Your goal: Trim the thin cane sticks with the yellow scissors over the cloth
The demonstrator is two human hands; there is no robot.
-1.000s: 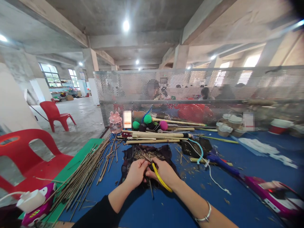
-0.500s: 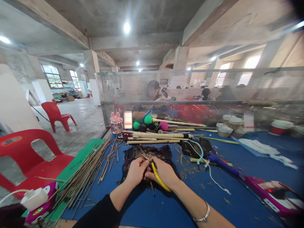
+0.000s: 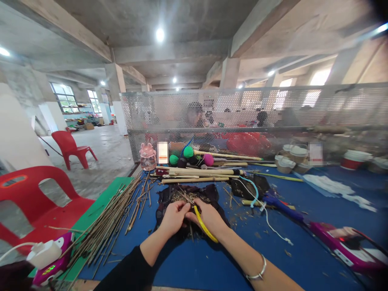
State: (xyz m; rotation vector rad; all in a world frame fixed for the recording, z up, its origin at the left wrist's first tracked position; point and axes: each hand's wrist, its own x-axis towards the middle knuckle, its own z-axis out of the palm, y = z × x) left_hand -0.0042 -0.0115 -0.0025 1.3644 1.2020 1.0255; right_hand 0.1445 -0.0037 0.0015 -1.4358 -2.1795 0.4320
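Note:
My right hand is closed around yellow-handled scissors. Their metal blades point away over a crumpled dark cloth strewn with short plant clippings. Close beside it, my left hand is pinched shut at the blades, on a thin brown stick whose lower end shows beneath the hands. The exact grip is partly hidden by the fingers. To the left, a bundle of long thin sticks lies across a green mat and the blue table.
Thick pale canes and green and pink yarn balls lie behind the cloth. A pink bottle stands by the perforated metal screen. Purple power strips flank both sides; a white cord trails at right. Red chairs stand left.
Both hands stay nearly in place over the cloth. The right hand's fingers have shifted slightly closer to the left hand, and the stick's lower end shows less.

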